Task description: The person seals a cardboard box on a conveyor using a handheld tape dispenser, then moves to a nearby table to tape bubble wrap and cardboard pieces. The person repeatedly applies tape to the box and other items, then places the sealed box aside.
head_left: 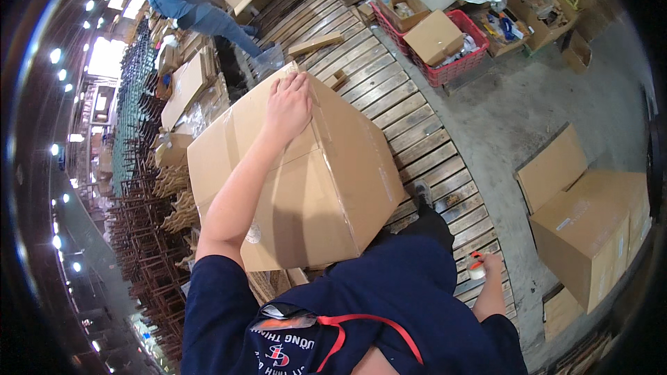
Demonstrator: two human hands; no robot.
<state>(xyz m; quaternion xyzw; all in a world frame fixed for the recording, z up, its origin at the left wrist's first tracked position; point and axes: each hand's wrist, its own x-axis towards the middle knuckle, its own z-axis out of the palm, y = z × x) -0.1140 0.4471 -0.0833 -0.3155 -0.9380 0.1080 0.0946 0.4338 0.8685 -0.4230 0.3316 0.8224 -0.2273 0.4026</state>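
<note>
Nearby, left hand (288,105) flat on taped carton (306,180), right hand (484,266) gripping tape roll (476,269).

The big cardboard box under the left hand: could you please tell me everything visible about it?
The box is plain brown corrugated cardboard, closed, its top seam sealed with clear tape that runs down one side. It sits tilted, one corner pointing toward the person, on a slatted wooden platform. The left hand lies flat on its top near the far edge, the forearm crossing the lid. A small round mark shows low on the near face. The right hand, apart, holds a tape roll.
</note>
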